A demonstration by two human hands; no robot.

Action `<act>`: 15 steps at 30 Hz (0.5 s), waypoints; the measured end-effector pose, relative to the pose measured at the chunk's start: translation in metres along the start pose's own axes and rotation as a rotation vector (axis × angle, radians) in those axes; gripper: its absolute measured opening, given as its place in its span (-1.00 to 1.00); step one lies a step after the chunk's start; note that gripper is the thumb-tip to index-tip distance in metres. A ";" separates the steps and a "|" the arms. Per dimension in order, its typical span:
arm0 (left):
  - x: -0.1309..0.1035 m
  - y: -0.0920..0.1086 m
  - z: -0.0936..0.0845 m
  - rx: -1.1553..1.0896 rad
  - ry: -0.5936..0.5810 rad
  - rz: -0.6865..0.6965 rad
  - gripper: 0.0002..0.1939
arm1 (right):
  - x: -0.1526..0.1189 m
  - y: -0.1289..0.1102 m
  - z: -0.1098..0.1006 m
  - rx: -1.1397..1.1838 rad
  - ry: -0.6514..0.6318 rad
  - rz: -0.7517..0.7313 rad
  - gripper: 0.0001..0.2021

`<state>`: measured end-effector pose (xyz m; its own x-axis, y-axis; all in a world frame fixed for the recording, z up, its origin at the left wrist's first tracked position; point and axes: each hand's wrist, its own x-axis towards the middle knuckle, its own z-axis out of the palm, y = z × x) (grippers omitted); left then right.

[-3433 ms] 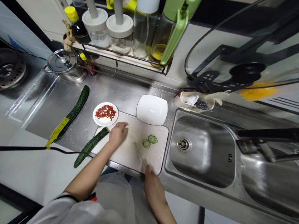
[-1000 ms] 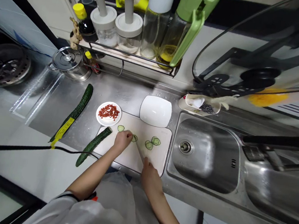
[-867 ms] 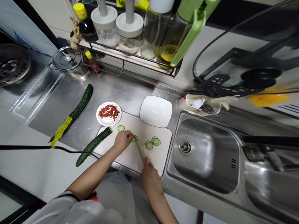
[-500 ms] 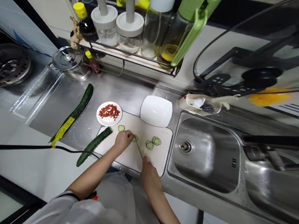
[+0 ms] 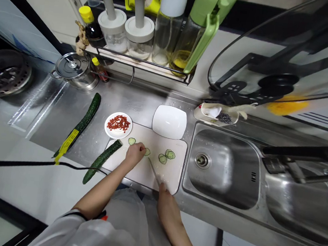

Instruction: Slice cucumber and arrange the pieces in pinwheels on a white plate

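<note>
Knife (image 5: 154, 171), gripped by right hand (image 5: 168, 207), slants lengthwise, tip forward-left; left hand's grasp unclear, by slice (image 5: 147, 152).

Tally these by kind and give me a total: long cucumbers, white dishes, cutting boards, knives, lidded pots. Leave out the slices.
Long cucumbers: 2 (labelled cucumber, cut cucumber)
White dishes: 2 (round plate, squarish dish)
Cutting boards: 1 (cutting board)
Knives: 1 (knife)
Lidded pots: 1 (steel pot)
Total: 7
</note>
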<state>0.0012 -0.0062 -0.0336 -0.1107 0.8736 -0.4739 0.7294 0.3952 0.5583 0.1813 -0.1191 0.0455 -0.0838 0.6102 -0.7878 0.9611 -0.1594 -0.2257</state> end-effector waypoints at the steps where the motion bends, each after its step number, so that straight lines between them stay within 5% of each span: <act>1: -0.001 0.000 0.000 0.005 0.002 0.008 -0.89 | 0.000 0.000 0.000 -0.002 -0.002 0.004 -0.56; 8: -0.006 -0.005 -0.018 0.123 0.141 0.031 -0.82 | 0.005 0.004 0.006 -0.005 0.010 -0.014 -0.55; 15: -0.005 -0.018 -0.039 0.341 0.294 -0.115 -0.77 | 0.004 0.004 0.004 -0.018 0.002 -0.026 -0.56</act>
<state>-0.0379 -0.0064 -0.0144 -0.3550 0.8924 -0.2786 0.8762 0.4215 0.2338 0.1838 -0.1207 0.0396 -0.1087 0.6153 -0.7808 0.9631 -0.1292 -0.2359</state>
